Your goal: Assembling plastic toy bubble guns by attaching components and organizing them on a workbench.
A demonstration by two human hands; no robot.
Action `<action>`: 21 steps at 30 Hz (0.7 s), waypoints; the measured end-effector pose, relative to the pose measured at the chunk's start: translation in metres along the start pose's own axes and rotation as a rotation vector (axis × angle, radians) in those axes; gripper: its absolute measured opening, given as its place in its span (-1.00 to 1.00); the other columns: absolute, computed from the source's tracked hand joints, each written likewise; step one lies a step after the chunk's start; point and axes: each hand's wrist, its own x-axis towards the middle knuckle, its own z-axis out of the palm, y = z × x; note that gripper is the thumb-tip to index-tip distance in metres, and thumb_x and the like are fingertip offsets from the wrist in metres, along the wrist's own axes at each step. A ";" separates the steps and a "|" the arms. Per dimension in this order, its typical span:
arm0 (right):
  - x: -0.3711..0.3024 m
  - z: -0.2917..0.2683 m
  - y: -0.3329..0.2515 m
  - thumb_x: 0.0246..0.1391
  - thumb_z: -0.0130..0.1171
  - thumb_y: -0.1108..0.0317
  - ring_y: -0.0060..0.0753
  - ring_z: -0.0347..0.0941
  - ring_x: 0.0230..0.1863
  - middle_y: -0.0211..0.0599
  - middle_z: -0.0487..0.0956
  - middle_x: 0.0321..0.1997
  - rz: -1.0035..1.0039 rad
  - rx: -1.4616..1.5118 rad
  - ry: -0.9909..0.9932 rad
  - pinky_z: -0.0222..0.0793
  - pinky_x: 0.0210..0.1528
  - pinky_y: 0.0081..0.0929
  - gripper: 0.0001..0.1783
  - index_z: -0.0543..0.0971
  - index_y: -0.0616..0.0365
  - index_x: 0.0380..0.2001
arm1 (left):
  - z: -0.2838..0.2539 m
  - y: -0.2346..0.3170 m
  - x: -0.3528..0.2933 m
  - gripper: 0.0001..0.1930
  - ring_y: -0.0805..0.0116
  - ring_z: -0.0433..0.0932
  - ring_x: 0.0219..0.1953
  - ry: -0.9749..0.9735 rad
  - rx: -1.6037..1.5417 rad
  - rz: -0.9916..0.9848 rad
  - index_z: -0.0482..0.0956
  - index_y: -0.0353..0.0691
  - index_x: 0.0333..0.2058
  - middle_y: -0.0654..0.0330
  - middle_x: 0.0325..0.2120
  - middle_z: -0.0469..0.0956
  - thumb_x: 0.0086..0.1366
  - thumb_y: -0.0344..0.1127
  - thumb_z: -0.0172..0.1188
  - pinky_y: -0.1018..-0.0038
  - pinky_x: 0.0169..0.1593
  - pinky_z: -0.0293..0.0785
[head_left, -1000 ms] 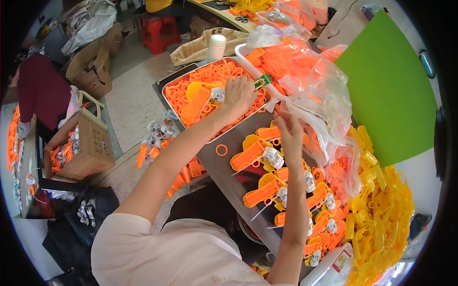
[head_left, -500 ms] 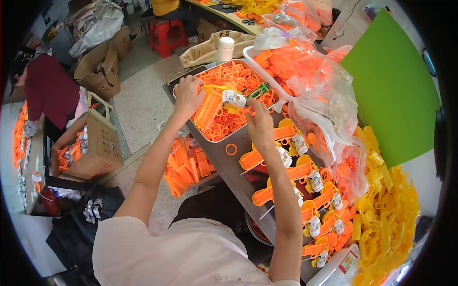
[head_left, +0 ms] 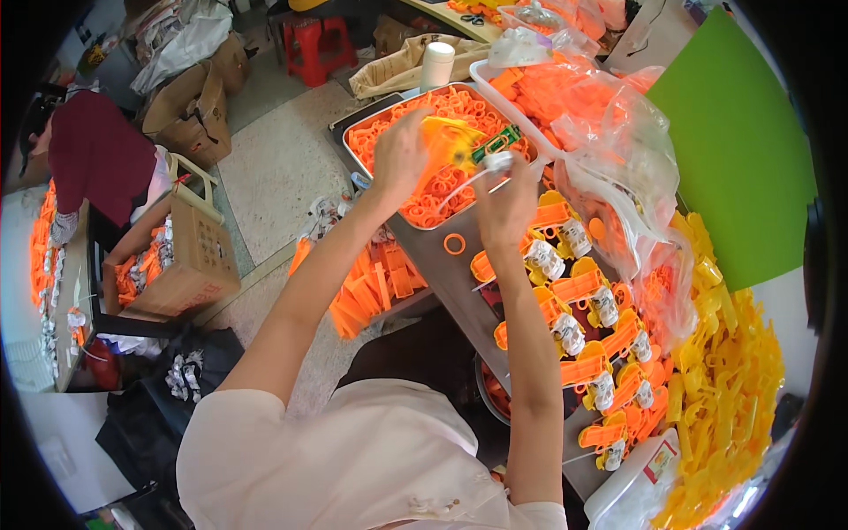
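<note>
- So the yellow-and-orange piece (head_left: 450,141) is gripped in the left hand (head_left: 399,161), fingers closed on its left end, and it's held above the orange rings (head_left: 455,102) in the tray (head_left: 430,228).
- It's pretty blurred now; half a second ago its long orange side was turned up, and now mostly yellow is shown.
- A small white bundle (head_left: 498,162) is seen right at the fingertips of the right hand (head_left: 510,208). Whether it's actually pinched can't be told, thanks to the blur.
- A second ago the right hand was held off over the table (head_left: 442,274), and the piece was left lying on the rings, with the left hand placed by the green clip-like thing (head_left: 497,143).
- That green thing isn't touched much, it seems: same spot in the tray as half a second ago, now just above the bundle.
- A thin white strip (head_left: 461,189) can be made out between the two hands, slanting down to the left.
- Similar pieces (head_left: 579,287) are laid out to the right of and below the right hand, much as before.
- One loose orange ring (head_left: 454,244) is still left on the table, below the grip.
</note>
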 end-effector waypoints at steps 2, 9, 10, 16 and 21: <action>0.005 -0.008 -0.009 -0.03 0.33 0.25 -0.37 0.46 -0.30 -0.21 0.53 -0.28 0.319 0.322 0.022 0.39 -0.24 -0.43 -0.53 0.46 0.28 -0.10 | 0.009 0.007 0.004 -0.69 -0.02 0.59 -0.38 0.015 -0.014 -0.008 0.55 -0.20 -0.12 -0.05 -0.41 0.60 0.14 -0.56 0.06 0.21 -0.29 0.50; 0.011 -0.024 -0.013 0.05 0.23 0.45 -0.64 0.42 -0.35 -0.38 0.51 -0.29 0.496 0.969 0.075 0.37 -0.33 -0.68 -0.69 0.40 0.24 -0.15 | -0.002 0.037 0.011 -0.68 -0.04 0.58 -0.32 -0.069 -0.071 -0.016 0.55 -0.25 -0.15 -0.04 -0.32 0.59 0.08 -0.56 0.10 0.18 -0.24 0.51; 0.008 -0.024 -0.019 0.03 0.24 0.43 -0.64 0.42 -0.38 -0.37 0.51 -0.32 0.438 0.971 -0.012 0.36 -0.36 -0.67 -0.68 0.39 0.26 -0.18 | -0.002 0.032 0.009 -0.71 -0.01 0.60 -0.29 -0.041 -0.052 0.008 0.57 -0.23 -0.14 -0.03 -0.34 0.60 0.12 -0.51 0.11 0.22 -0.22 0.52; 0.006 -0.032 -0.024 -0.02 0.32 0.32 -0.72 0.30 -0.49 -0.47 0.44 -0.42 0.701 0.994 -0.261 0.25 -0.48 -0.68 -0.66 0.41 0.20 -0.25 | -0.020 0.058 -0.006 -0.76 0.02 0.60 -0.24 -0.054 -0.069 0.051 0.55 -0.18 -0.15 0.07 -0.22 0.58 0.17 -0.50 0.13 0.25 -0.21 0.56; 0.005 -0.026 -0.032 -0.02 0.33 0.27 -0.73 0.26 -0.57 -0.56 0.39 -0.54 0.787 0.870 -0.337 0.18 -0.53 -0.65 -0.72 0.46 0.14 -0.34 | -0.023 0.061 -0.019 -0.72 0.03 0.61 -0.27 -0.115 -0.116 0.140 0.55 -0.17 -0.15 0.08 -0.26 0.58 0.12 -0.54 0.18 0.27 -0.27 0.57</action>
